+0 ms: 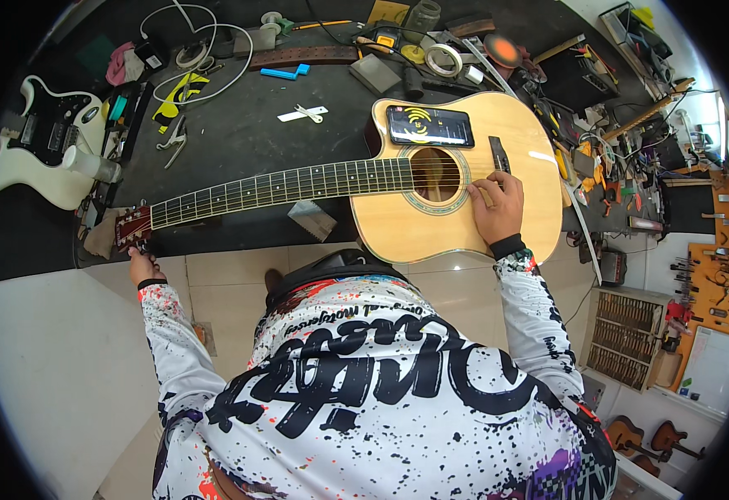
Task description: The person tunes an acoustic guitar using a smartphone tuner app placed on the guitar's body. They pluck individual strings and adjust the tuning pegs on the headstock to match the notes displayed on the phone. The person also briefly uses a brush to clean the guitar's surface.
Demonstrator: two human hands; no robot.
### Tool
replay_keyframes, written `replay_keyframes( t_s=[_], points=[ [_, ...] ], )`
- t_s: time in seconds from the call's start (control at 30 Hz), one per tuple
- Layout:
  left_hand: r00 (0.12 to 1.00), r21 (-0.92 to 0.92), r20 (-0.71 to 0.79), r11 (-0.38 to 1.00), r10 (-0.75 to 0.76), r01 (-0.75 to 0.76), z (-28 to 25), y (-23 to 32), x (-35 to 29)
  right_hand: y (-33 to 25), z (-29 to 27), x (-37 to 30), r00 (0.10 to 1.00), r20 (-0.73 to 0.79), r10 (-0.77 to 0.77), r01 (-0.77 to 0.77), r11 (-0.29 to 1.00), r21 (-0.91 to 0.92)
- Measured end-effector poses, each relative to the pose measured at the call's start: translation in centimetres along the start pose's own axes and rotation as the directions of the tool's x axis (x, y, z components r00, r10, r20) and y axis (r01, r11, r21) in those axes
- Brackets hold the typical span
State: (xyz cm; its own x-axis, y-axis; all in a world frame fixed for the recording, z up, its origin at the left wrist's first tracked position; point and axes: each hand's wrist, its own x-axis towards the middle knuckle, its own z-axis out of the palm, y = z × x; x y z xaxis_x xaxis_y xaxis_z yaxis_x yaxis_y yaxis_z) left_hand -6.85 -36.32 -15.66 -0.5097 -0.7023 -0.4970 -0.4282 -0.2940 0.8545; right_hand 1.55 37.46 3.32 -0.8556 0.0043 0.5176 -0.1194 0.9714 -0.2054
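Observation:
An acoustic guitar (514, 117) with a pale top lies face up across the bench edge, its neck (281, 188) pointing left. Down at the dark red headstock (131, 223), my left hand (145, 268) has its fingers closed around a tuning peg (141, 247). My right hand (499, 208) rests over the strings between the sound hole (435, 173) and the bridge (499, 153). Its thumb and bent fingers are apart at the strings, and I see nothing held in them. A phone (429, 127) with yellow arcs on its screen lies on the guitar's upper body.
Under the neck sits a grey block (312, 219); a brown cloth (100, 237) lies by the headstock. A white electric guitar body (44, 146) is at left. Blue string winder (285, 72), capo (174, 143), tape roll (444, 61) and crowded tools (581, 158) lie beyond and right.

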Motion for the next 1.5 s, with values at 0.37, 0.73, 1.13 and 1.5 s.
replay_keyframes(
  t_s=[0.37,0.73,1.13,1.5],
  points=[
    [0.995,-0.172,0.088,0.984,-0.039,0.053,0.3,0.9,-2.3,0.0,0.1,0.0,1.000,-0.013,-0.007,0.007,1.000,0.014],
    [0.996,-0.180,0.076,0.981,-0.053,0.066,0.7,1.2,-2.9,-0.1,0.2,-0.1,0.999,-0.050,0.001,0.000,1.000,0.016],
    [0.990,-0.236,0.117,0.967,-0.074,0.100,1.0,2.0,-4.0,0.1,0.2,-0.2,1.000,-0.006,0.004,-0.004,1.000,0.002],
    [0.974,-0.323,0.182,0.927,-0.136,0.190,0.9,2.4,-4.3,0.0,0.2,-0.2,0.999,-0.034,-0.005,0.005,1.000,0.002]
  ],
)
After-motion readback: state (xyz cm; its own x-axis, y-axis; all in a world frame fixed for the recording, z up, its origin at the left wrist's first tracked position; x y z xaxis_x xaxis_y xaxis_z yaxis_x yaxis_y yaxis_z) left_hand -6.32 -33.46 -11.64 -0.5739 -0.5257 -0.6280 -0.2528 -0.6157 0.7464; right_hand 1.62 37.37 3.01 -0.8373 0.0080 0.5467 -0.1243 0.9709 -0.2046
